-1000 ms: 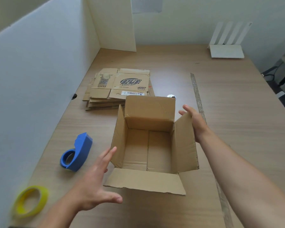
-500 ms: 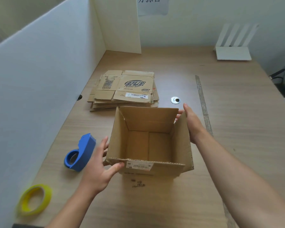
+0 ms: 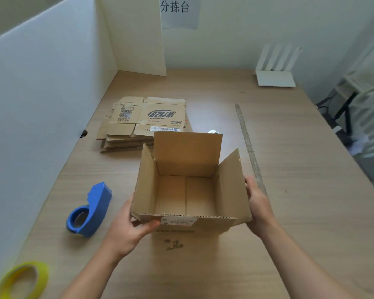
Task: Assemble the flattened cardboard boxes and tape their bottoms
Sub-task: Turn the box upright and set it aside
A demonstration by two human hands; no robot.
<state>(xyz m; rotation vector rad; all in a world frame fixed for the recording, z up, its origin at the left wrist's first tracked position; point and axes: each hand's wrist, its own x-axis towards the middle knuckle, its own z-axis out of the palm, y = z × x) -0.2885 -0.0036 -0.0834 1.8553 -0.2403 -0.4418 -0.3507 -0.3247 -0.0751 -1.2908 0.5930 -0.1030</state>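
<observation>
Squarely in front of the person, an opened cardboard box [image 3: 201, 195] stands upright on a wooden table [image 3: 300, 169], mouth facing up. The left hand [image 3: 130, 229] grips the box's near left corner, thumb pressed on the front wall, fingers wrapped out of sight behind it. The right hand [image 3: 257, 206] lies flat against the outside of the right wall, fingers stretched forward along it. The far flap stands straight up, and the two side flaps lean slightly outward. The box's wider side appears to run left to right.

A white label [image 3: 177, 221] sits just under the near rim, its print too blurred to read, as are the dark marks lower on that wall. Beyond the box to the left lies a stack of flattened boxes [image 3: 147, 119], the top one showing a QR code, a barcode strip and a bold logo printed upside down. A wall sign [image 3: 175, 7] far behind the box reads "分拣台". A blue tape dispenser [image 3: 91, 210] lies left of the box, with a yellow tape roll [image 3: 41, 277] nearer and further left.
</observation>
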